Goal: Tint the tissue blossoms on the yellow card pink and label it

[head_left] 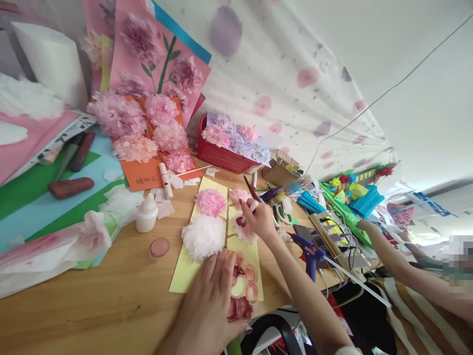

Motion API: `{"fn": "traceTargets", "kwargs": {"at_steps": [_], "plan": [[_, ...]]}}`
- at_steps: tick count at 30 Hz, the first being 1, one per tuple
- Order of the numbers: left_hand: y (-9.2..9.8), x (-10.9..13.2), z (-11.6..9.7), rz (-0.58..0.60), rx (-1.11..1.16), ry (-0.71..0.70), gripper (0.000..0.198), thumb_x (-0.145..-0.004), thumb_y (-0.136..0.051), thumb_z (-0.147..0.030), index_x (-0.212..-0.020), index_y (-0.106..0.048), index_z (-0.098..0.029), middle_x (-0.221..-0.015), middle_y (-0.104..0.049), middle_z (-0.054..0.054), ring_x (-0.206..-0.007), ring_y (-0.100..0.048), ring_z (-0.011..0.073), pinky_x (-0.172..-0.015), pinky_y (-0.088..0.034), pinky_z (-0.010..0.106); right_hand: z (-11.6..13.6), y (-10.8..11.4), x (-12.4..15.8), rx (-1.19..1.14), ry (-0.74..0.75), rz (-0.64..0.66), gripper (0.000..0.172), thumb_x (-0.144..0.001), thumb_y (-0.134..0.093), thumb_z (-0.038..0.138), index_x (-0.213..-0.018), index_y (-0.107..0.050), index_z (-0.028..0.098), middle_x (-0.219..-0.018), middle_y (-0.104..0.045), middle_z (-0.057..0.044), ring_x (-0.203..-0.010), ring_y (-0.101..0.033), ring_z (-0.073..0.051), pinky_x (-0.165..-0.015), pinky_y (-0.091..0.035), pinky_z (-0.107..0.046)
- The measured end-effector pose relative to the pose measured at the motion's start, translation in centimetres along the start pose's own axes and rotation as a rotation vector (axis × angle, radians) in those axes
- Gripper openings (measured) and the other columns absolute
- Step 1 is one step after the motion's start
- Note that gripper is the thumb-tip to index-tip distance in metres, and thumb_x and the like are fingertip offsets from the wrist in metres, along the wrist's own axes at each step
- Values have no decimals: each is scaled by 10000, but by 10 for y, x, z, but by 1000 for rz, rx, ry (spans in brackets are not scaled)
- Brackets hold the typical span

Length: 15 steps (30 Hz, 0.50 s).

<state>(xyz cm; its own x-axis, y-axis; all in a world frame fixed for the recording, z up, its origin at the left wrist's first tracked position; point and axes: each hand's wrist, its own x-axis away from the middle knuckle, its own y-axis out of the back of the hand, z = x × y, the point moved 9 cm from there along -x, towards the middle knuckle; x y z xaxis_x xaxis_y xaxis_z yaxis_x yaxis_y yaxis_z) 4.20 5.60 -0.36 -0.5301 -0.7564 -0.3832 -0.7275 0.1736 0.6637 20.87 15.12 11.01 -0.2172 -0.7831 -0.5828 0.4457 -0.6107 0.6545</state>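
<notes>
Head view — left hand [210, 295], thumb apart, on 1 yellow card [181, 278] with 1 white pompom [202, 237] — right hand [261, 219], grip unclear.

Dark nail polish [240, 201] marks the right hand [258, 218]; pale sleeve edge [348, 351].

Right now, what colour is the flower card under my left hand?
The flower card is pale yellow; head view.
</notes>
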Motion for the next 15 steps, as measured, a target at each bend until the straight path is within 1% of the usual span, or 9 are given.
{"fn": "traceTargets", "kwargs": {"at_steps": [1, 4, 7, 9, 12, 15], "plan": [[-1, 0, 0, 17, 0, -8, 1313, -565, -895, -434, -1568, -73, -228, -1529, -467, 208, -1359, -504, 423, -1047, -513, 562, -2, -2, -3, -9, -10, 4, 513, -910, -492, 565, -537, -393, 228, -466, -395, 42, -450, -385, -114, -453, -279, -256], [1, 0, 0, 30, 5, -12, 1283, -591, -884, -447, -1566, -82, -222, -1529, -465, 214, -1361, -503, 419, -1056, -503, 565, -9, 3, -13, -54, -55, -57, 510, -949, -409, 537, -554, -431, 215, -487, -451, 27, -482, -418, -114, -488, -308, -258], [5, -2, 0, 31, 3, 2, 1260, -577, -900, -427, -1547, -121, -223, -1523, -473, 208, -1371, -494, 413, -1071, -492, 567, -14, -2, -22, -83, -77, 17, 548, -903, -468, 574, -498, -428, 206, -443, -430, 30, -453, -402, -96, -470, -287, -248], [7, -3, -2, 36, 10, -5, 1257, -570, -904, -418, -1539, -130, -217, -1518, -484, 199, -1366, -501, 406, -1070, -498, 557, -20, 0, -26, -85, -104, -1, 535, -906, -457, 568, -516, -453, 203, -462, -459, 23, -471, -426, -102, -479, -294, -247], [10, -4, -3, 15, -4, 1, 1237, -556, -903, -374, -1522, -149, -207, -1485, -522, 194, -1336, -532, 400, -1060, -507, 554, -31, 7, -25, -92, -156, -67, 531, -913, -418, 571, -523, -458, 213, -481, -493, 7, -494, -455, -127, -495, -327, -261], [12, -4, -3, -10, -19, 10, 1199, -552, -880, -312, -1511, -166, -215, -1475, -534, 187, -1323, -543, 394, -1048, -518, 540, -41, 11, -17, -95, -199, -85, 513, -882, -491, 560, -509, -491, 208, -462, -503, 2, -480, -466, -137, -483, -329, -265]]}}
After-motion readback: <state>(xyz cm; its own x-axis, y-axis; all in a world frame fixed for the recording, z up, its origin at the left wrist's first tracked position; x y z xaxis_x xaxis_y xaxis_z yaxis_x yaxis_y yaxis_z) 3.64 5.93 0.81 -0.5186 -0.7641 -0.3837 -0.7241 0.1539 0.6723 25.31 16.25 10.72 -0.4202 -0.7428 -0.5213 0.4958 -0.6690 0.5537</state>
